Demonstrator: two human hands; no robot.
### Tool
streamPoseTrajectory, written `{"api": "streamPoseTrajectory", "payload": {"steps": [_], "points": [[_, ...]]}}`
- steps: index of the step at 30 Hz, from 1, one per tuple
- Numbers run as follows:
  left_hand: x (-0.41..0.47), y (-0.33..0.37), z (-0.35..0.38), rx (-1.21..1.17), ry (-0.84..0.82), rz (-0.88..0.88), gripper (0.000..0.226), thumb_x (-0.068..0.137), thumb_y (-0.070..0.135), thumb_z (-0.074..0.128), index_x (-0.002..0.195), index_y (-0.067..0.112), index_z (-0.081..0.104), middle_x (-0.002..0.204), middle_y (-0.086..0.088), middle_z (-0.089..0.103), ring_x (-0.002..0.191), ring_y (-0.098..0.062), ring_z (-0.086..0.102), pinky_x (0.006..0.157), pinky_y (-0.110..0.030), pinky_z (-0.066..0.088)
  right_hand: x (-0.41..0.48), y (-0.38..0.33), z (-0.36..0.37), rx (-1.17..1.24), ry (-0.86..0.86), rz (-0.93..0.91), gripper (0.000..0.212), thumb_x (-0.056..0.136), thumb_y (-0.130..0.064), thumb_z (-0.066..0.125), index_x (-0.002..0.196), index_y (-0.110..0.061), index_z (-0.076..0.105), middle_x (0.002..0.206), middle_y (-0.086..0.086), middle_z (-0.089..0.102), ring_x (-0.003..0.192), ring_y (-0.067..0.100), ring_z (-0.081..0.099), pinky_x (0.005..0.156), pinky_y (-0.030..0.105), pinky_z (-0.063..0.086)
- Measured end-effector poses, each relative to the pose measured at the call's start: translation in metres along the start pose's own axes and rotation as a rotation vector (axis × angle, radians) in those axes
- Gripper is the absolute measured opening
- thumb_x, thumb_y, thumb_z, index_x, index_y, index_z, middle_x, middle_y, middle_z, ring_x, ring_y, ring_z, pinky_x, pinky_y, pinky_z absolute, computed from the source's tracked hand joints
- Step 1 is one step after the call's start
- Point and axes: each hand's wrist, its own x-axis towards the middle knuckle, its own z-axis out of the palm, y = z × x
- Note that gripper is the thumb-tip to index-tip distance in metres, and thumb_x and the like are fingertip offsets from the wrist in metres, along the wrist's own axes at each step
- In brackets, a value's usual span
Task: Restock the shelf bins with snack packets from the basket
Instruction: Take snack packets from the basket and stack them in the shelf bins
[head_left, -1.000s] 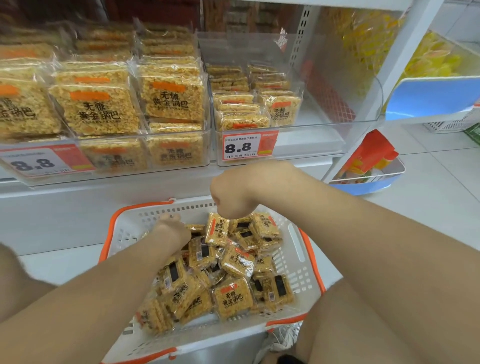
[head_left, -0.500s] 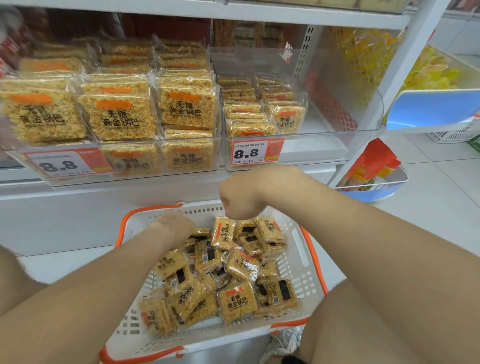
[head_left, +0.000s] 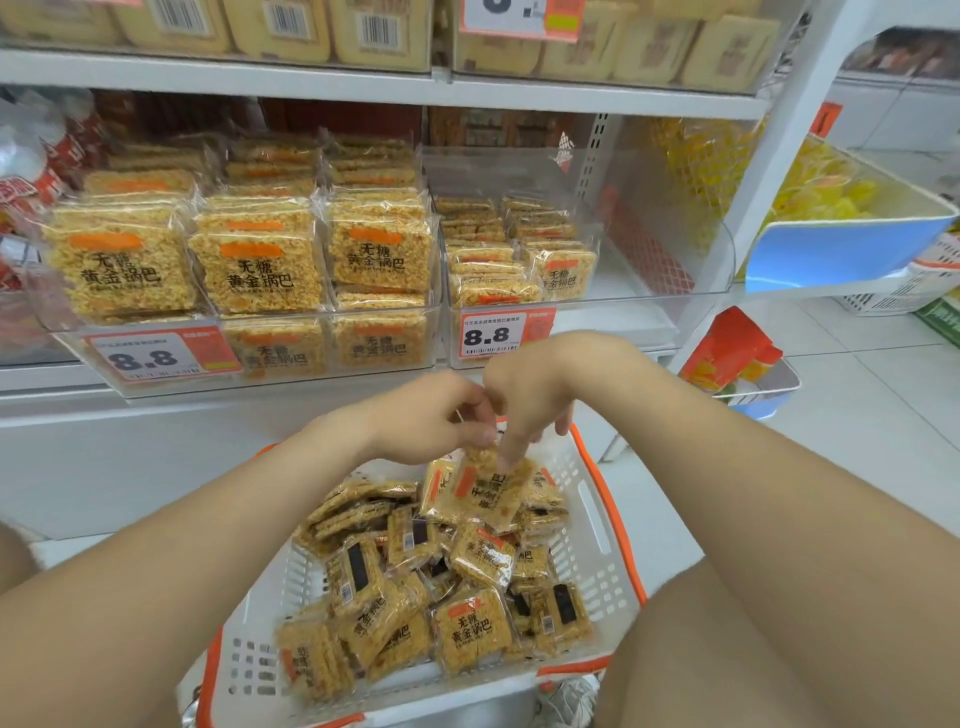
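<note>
Half-filled shelf bins (head_left: 623, 312) are waiting behind, and just above the pile in the orange-rimmed basket (head_left: 597, 525) the left hand (head_left: 431, 415) and right hand (head_left: 524, 395) are both pinching one snack packet (head_left: 488, 491) by its top edge.

A blue-fronted clear tray (head_left: 841, 249) of yellow sweets (head_left: 826, 187) sits at the front edge of the white side shelf (head_left: 800, 294). Below, an orange-red packet (head_left: 727, 348) leans in a smaller blue-based tray (head_left: 769, 400) above pale floor tiles (head_left: 883, 441).
</note>
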Motion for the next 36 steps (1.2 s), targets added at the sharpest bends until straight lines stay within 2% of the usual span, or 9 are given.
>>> {"api": "streamPoseTrajectory", "payload": {"steps": [7,13,15,19,23,26,29,32,36], "points": [[-0.015,0.045,-0.006,-0.262,0.408,0.031,0.008,0.104,0.028,0.065,0.105,0.02,0.065,0.092,0.003,0.074,0.084,-0.015,0.071,0.081,-0.045,0.061,-0.031,0.028,-0.016,0.353,0.088,-0.026,0.042,0.091,-0.015,0.082,0.118,0.01,0.061,0.087,0.021,0.078,0.082,0.031,0.08,0.082,0.049,0.065],[-0.018,0.056,-0.021,-0.312,0.811,0.01,0.019,0.099,0.008,0.053,0.093,0.018,0.068,0.08,0.003,0.072,0.073,-0.009,0.067,0.066,-0.027,0.054,-0.052,0.059,-0.024,0.78,0.189,-0.142,0.036,0.098,-0.002,0.07,0.127,-0.003,0.048,0.102,0.024,0.059,0.095,0.044,0.076,0.094,0.057,0.059],[-0.016,0.055,-0.023,-0.302,0.826,0.014,0.013,0.096,0.009,0.059,0.095,0.019,0.067,0.081,-0.002,0.067,0.069,-0.008,0.058,0.061,-0.018,0.044,-0.055,0.066,-0.026,0.908,0.204,-0.181,0.04,0.1,0.0,0.066,0.131,-0.009,0.044,0.111,0.024,0.056,0.099,0.046,0.075,0.099,0.057,0.056],[-0.008,0.052,-0.019,-0.397,0.853,0.033,0.021,0.096,0.005,0.061,0.108,0.023,0.065,0.098,-0.005,0.066,0.085,-0.024,0.059,0.069,-0.025,0.049,-0.045,0.079,-0.027,0.999,0.239,-0.202,0.052,0.1,0.0,0.066,0.144,-0.01,0.038,0.128,0.035,0.056,0.105,0.045,0.073,0.099,0.056,0.057],[-0.001,0.052,-0.018,-0.427,0.859,0.045,0.024,0.098,0.006,0.066,0.111,0.026,0.066,0.104,0.001,0.068,0.093,-0.018,0.062,0.08,-0.028,0.055,-0.042,0.083,-0.031,0.84,0.401,-0.161,0.054,0.094,-0.008,0.076,0.139,-0.012,0.046,0.11,0.018,0.064,0.093,0.028,0.073,0.088,0.048,0.063],[0.004,0.056,-0.018,-0.418,0.875,0.05,0.022,0.1,0.009,0.067,0.114,0.026,0.066,0.103,0.002,0.068,0.089,-0.013,0.063,0.078,-0.029,0.057,-0.045,0.081,-0.034,0.767,0.552,-0.208,0.05,0.09,-0.023,0.083,0.135,-0.031,0.061,0.102,0.004,0.068,0.087,0.017,0.072,0.082,0.04,0.065],[0.009,0.063,-0.02,-0.329,0.921,0.077,0.021,0.102,0.017,0.067,0.121,0.026,0.064,0.106,0.011,0.067,0.093,-0.006,0.064,0.08,-0.025,0.056,-0.04,0.084,-0.037,0.684,0.721,-0.283,0.036,0.09,-0.037,0.083,0.124,-0.034,0.073,0.098,0.015,0.074,0.078,0.016,0.071,0.074,0.041,0.064],[0.013,0.069,-0.024,-0.245,0.973,0.118,0.037,0.104,0.024,0.065,0.139,0.023,0.052,0.119,0.014,0.064,0.103,-0.002,0.063,0.082,-0.016,0.053,-0.031,0.099,-0.042,0.739,0.878,-0.322,0.019,0.095,-0.03,0.078,0.114,-0.025,0.077,0.097,0.015,0.076,0.077,0.014,0.067,0.074,0.038,0.059],[0.02,0.065,-0.023,-0.07,0.945,0.116,0.041,0.104,0.016,0.06,0.143,0.016,0.051,0.131,0.009,0.059,0.114,-0.005,0.058,0.098,-0.023,0.049,-0.015,0.132,-0.048,0.945,1.17,-0.332,0.015,0.102,-0.018,0.068,0.116,-0.022,0.071,0.103,0.001,0.074,0.086,0.011,0.067,0.076,0.028,0.057]]}}
